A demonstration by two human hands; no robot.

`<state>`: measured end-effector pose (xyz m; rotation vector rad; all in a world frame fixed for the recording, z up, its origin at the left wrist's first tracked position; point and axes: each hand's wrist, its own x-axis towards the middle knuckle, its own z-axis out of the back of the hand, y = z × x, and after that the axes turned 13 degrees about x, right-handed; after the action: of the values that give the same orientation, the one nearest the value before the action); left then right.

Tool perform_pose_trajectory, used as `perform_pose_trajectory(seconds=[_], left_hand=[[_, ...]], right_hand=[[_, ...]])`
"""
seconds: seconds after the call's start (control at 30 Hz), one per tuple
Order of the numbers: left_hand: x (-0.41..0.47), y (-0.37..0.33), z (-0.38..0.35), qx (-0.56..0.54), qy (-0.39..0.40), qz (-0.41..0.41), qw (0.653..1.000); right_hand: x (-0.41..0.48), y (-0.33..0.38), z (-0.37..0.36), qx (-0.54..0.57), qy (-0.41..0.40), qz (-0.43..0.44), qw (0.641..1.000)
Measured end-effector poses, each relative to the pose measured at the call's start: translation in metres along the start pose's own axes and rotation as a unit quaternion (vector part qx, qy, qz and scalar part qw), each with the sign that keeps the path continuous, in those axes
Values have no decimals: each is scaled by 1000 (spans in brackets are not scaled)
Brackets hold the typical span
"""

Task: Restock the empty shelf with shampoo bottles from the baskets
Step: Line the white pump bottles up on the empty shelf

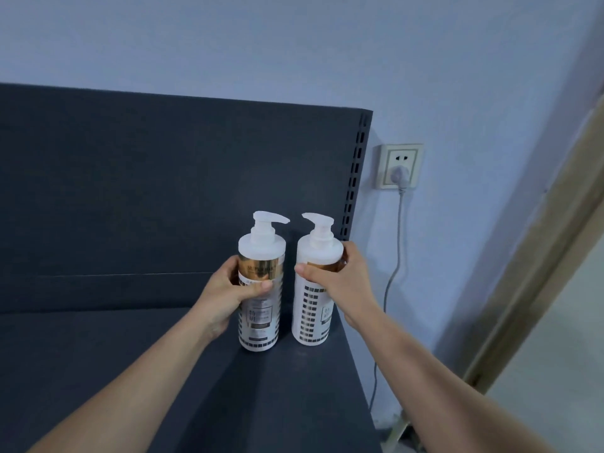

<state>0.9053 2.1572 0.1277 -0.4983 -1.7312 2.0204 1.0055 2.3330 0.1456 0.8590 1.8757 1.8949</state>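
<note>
Left side: left hand point(228, 289) wraps the left shampoo bottle point(260, 322) at its gold band; thumb across the front
Right side: right hand point(341, 282) curls round the right shampoo bottle point(310, 322) just under the shoulder
Where: both upright, side by side but apart, near the right end of the shelf point(147, 371); bases look seated
Handling: rigid plastic, glossy labels, probably slippery; likely weighty if full; hold the body, not the pump heads point(266, 220); those may swivel

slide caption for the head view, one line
Left hand grips the left shampoo bottle, right hand the right shampoo bottle, both upright side by side at the dark shelf's right end.
</note>
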Motion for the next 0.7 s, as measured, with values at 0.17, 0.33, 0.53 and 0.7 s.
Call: perform_pose_trajectory(seconds=[0.17, 0.33, 0.53, 0.7], left_hand=[[5, 3, -1, 26, -12, -9, 1000], [7, 10, 4, 124, -26, -20, 992], [8, 15, 7, 260, -46, -29, 964], [14, 12, 17, 283, -52, -29, 957]], right_hand=[[18, -3, -3, -32, 20, 11, 999], [14, -17, 8, -58, 88, -2, 994], [16, -41, 10, -112, 108, -43, 987], [18, -51, -5, -124, 93, -22, 988]])
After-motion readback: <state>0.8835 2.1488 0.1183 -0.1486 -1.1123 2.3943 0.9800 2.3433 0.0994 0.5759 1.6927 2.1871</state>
